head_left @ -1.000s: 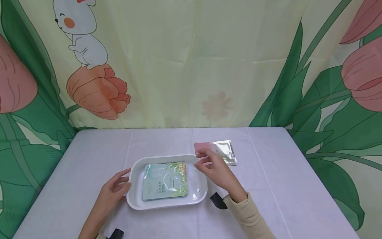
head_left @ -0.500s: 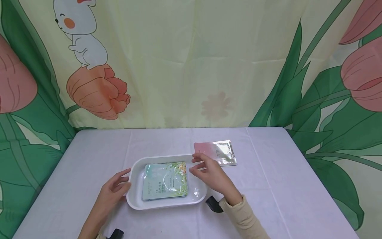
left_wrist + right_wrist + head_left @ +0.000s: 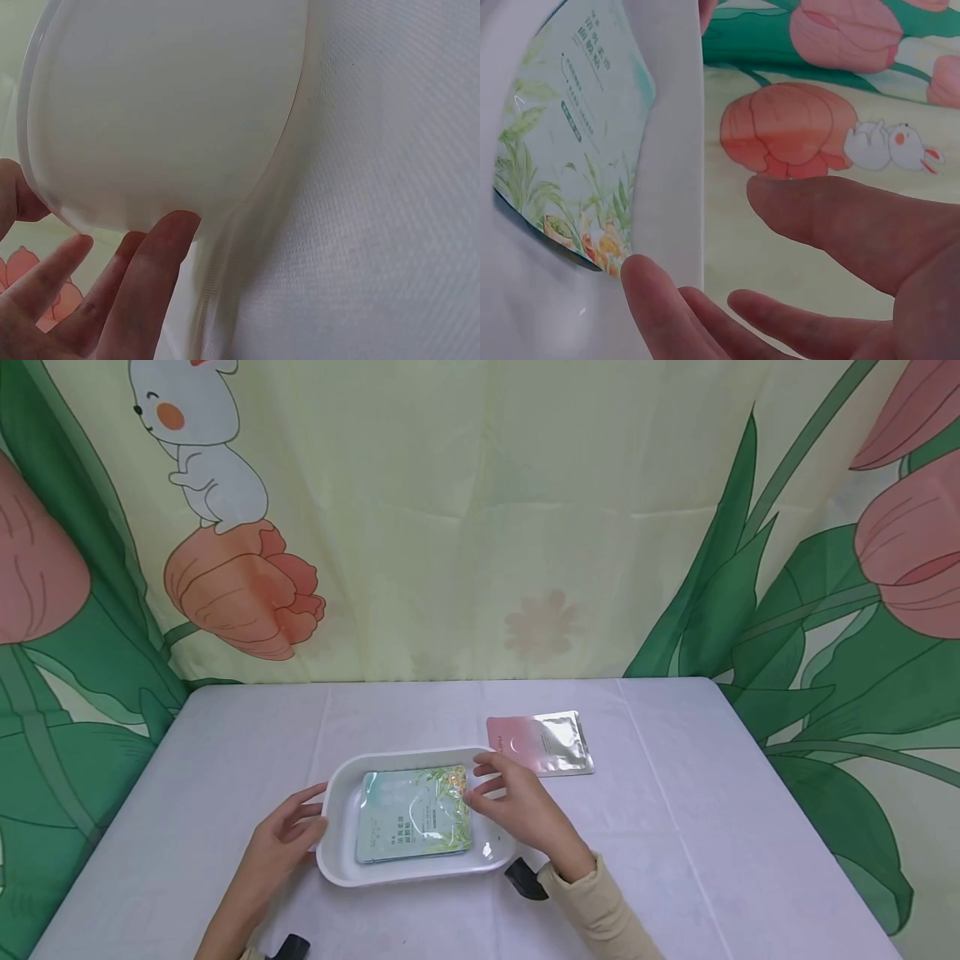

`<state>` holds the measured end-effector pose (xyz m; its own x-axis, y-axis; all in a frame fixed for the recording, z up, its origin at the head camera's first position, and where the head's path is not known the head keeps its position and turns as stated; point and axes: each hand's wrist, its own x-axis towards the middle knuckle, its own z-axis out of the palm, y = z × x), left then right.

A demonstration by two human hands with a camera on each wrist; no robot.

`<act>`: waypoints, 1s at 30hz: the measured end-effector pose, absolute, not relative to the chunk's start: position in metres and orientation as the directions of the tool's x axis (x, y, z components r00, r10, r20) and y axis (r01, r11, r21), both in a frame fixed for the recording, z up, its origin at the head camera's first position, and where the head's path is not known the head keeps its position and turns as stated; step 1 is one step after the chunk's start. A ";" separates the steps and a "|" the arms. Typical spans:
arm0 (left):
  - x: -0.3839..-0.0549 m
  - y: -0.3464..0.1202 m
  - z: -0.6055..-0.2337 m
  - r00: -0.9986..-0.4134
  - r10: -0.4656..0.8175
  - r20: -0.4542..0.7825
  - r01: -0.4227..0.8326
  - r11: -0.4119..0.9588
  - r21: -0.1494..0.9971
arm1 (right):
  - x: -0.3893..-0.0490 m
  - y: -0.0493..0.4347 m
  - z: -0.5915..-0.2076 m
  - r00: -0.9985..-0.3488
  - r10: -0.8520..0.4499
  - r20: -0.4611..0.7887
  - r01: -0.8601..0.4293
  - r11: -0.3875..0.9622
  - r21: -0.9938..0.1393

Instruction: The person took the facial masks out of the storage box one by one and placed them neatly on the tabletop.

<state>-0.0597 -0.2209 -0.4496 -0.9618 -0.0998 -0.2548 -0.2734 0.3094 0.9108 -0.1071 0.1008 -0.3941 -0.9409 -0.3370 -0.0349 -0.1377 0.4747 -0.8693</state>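
A white plastic tray (image 3: 345,870) lies on the table, holding a pale green sheet mask packet (image 3: 408,814) printed with leaves and flowers. My left hand (image 3: 281,835) rests relaxed fingers against the tray's left end; in the left wrist view its fingertips (image 3: 180,221) meet the outer wall. Above the tray's right side, my right hand (image 3: 517,803) has its thumb and fingers spread apart. The right wrist view shows one fingertip (image 3: 639,274) right at the packet's flowered corner, with nothing between thumb and fingers.
A pink and silver packet (image 3: 543,743) lies flat on the table behind the tray's right end. White cloth covers the table (image 3: 675,877). A curtain (image 3: 420,568) printed with tulips and a rabbit hangs behind it.
My right hand has moved left, from the tray's right rim to the green packet's right edge, uncovering more of the pink packet. My left hand stays at the tray's end.
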 end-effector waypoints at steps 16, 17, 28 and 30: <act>-0.059 -0.220 -0.450 -0.959 -0.106 -0.265 -0.285 0.328 0.901 | -0.102 0.085 -0.402 -0.918 -0.378 -0.123 -0.122 0.563 -0.817; -0.059 -0.219 -0.449 -0.958 -0.106 -0.265 -0.286 0.329 0.900 | -0.102 0.084 -0.403 -0.917 -0.377 -0.129 -0.121 0.572 -0.811; -0.058 -0.219 -0.448 -0.957 -0.111 -0.269 -0.290 0.329 0.899 | -0.098 0.077 -0.404 -0.921 -0.372 -0.118 -0.171 0.657 -0.734; -0.058 -0.219 -0.449 -0.958 -0.110 -0.265 -0.286 0.327 0.901 | -0.098 0.076 -0.405 -0.924 -0.369 -0.097 -0.198 0.681 -0.705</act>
